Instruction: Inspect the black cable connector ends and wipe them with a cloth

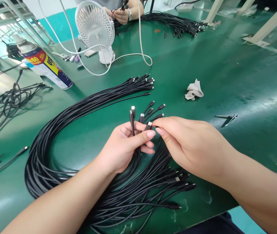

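Several black USB cables (132,123) are gripped in my left hand (126,143), their plugs standing up between the fingers. The thumb presses against one plug (148,126) with a pale metal tip. My right hand (192,146) is closed in a pinch right beside that plug. A thin dark sliver shows at its fingertips, too small to name. Beneath both hands, a large bundle of black cables (53,130) curves in a U on the green table (226,81). More plug ends (177,179) fan out below my right hand.
A tweezer-like metal tool (228,119) and a crumpled pale cloth (194,90) lie to the right. A white fan (96,26) and a spray can (44,63) stand at the back left. Loose cables (14,100) lie left. Across the table, another person's hands (121,15) hold dark cables.
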Tool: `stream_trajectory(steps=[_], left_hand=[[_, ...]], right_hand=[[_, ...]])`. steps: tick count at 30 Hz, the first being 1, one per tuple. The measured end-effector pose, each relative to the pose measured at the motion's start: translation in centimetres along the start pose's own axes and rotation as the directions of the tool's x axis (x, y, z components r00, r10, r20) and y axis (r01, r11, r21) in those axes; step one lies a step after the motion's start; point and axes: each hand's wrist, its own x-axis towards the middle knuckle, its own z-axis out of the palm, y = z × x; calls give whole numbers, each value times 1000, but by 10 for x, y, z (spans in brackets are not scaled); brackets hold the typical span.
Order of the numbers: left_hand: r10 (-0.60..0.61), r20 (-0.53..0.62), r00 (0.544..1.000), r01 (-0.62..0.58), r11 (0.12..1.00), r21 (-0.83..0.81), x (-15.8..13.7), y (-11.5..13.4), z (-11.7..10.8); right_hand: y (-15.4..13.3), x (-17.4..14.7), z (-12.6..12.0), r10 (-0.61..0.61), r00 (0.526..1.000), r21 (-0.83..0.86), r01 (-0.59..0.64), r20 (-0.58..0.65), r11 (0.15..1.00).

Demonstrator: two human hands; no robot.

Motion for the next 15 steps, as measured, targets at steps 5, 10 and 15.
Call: stream_trajectory(steps=[5, 10, 15], left_hand=[[21, -68, 997, -21, 1000, 0, -1, -4, 3], [20, -40, 999, -19, 1000, 14, 0, -2, 2], [37, 48, 998, -37, 999, 4, 1, -2, -1]], right_hand=[[-2, 0, 2, -9, 1000, -35, 8, -28, 999], [-2, 2, 2, 23, 999, -11, -24, -35, 1000], [2, 3, 2, 85, 996, -58, -86, -23, 995]])
